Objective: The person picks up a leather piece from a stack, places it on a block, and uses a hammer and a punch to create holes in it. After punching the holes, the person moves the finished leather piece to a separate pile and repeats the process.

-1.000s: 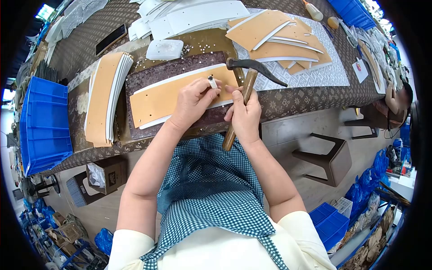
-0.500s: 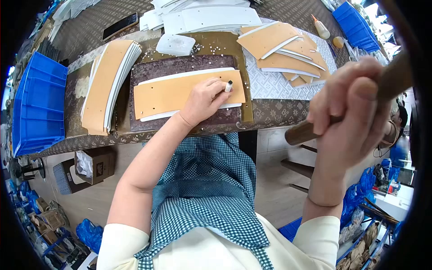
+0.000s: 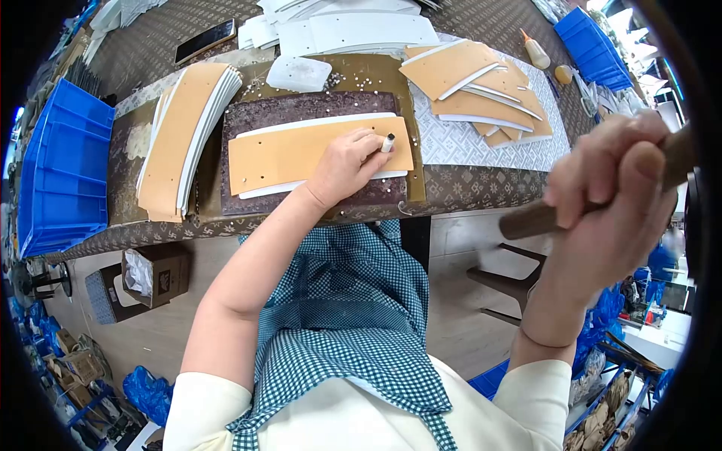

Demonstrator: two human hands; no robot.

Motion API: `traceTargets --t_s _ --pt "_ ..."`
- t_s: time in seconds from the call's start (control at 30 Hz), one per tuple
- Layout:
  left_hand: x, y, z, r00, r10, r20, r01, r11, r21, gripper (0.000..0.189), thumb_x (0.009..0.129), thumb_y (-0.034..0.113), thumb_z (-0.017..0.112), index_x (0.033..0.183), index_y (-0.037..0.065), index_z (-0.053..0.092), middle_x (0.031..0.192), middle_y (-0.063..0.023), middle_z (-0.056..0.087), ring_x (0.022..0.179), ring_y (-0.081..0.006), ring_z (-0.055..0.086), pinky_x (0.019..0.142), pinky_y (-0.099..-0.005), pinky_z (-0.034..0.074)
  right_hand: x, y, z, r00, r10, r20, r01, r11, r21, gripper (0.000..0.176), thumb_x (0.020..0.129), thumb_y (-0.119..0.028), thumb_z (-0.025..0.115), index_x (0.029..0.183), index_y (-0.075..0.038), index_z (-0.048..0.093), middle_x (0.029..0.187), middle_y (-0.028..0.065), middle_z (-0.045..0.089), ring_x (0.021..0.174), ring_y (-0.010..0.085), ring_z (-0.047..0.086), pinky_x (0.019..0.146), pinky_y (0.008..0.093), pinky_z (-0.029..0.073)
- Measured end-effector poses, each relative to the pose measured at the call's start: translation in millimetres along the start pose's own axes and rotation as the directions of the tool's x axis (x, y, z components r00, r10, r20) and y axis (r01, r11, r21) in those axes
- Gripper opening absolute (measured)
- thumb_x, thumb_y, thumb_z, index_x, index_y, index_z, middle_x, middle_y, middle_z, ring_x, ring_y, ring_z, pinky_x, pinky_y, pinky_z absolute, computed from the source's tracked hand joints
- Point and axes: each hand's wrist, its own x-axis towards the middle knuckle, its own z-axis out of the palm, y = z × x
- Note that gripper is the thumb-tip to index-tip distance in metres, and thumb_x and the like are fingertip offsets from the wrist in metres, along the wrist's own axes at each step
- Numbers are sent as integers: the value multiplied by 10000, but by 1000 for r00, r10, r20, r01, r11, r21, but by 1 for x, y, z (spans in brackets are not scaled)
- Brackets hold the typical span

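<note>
Left hand [image 3: 347, 167]: fingers pinched round a small white tool [image 3: 387, 146] with a dark top, which stood upright, or nearly so, near the right end of a tan strip [image 3: 282, 159]. The tan strip lay flat, pierced by a few small dark holes, over white material that showed along its long edges; both rested on a dark board [image 3: 244, 116] on the desk [image 3: 466, 186], in front of the person. Right hand [image 3: 617, 203]: raised at the right of the view, fingers wrapped about a wooden handle [image 3: 530, 219], blurred, its far end lost at the dark edge. Left of the board: a stack of tan and white strips [image 3: 179, 143]. Right of it: an overlapping pile of tan and white pieces [image 3: 470, 105] on a white patterned sheet [image 3: 447, 150]. Behind the board: a whitish block [image 3: 299, 74], white crumbs [image 3: 353, 81] scattered beside it, and white strips [image 3: 361, 34] in a heap. Further items: a phone [image 3: 205, 40], at the back left; a bottle [image 3: 536, 52] with an orange tip, back right; two blue bins, one at the left [image 3: 69, 177], one at the far right [image 3: 596, 51].
</note>
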Motion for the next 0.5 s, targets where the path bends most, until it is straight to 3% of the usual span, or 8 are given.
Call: traceTargets --t_s 0.07,0.1,0.13,0.23,0.3,0.33,0.4,0.5 --pt "1 2 0 1000 4 -8 -4 1000 -2 115 879 124 670 869 13 645 785 -140 610 767 -325 626 694 -398 516 -32 32 10 989 146 28 -139 972 -192 268 1033 -265 526 1082 -2 533 707 58 557 476 84 512 438 242 414" --pt "2 4 -2 1000 -5 6 5 1000 15 112 878 124 671 873 14 647 783 -139 609 768 -324 626 694 -399 517 -38 44 3 918 297 265 -110 829 -548 250 1005 -230 566 1046 13 528 705 115 557 559 153 595 506 323 465" --pt "1 5 -4 1000 -16 17 16 999 34 109 878 123 671 876 15 649 781 -139 609 768 -324 627 694 -401 517 -49 66 2 730 576 369 -86 612 -786 215 982 -187 582 1012 20 532 693 133 527 605 182 581 579 355 474" --pt "0 2 0 999 -1 -41 0 1000 -27 103 881 124 665 887 22 648 799 -132 622 776 -324 632 697 -402 526 -56 60 -9 666 693 276 -441 664 -604 185 959 -155 596 995 18 540 671 96 521 634 154 548 623 343 469" --pt "-1 -1 0 999 30 -18 -29 999 38 126 876 111 689 948 11 663 869 -136 655 778 -301 654 695 -364 528 -71 77 -10 662 725 190 -573 653 -495 180 973 -168 588 986 7 550 678 49 540 568 117 531 544 311 450" --pt "0 2 -3 999 -4 38 2 999 45 148 882 117 677 992 18 673 887 -138 661 796 -289 659 716 -365 530 -76 82 -5 586 796 151 -740 602 -300 173 999 -184 560 990 -11 556 719 19 574 481 73 476 450 245 405" --pt "-1 4 -3 999 -41 24 41 999 -3 161 878 107 671 1016 23 677 898 -135 665 805 -281 661 727 -362 531 -92 112 9 625 777 73 -778 628 -24 174 1016 -196 537 1023 -22 541 750 43 607 425 53 451 386 203 369" --pt "0 1 -4 998 -46 31 47 998 -33 139 865 116 668 971 27 666 871 -134 661 797 -297 657 729 -372 531 -103 147 40 669 735 -110 -715 677 173 208 1030 -186 522 1067 18 513 907 141 693 435 84 506 398 219 420"
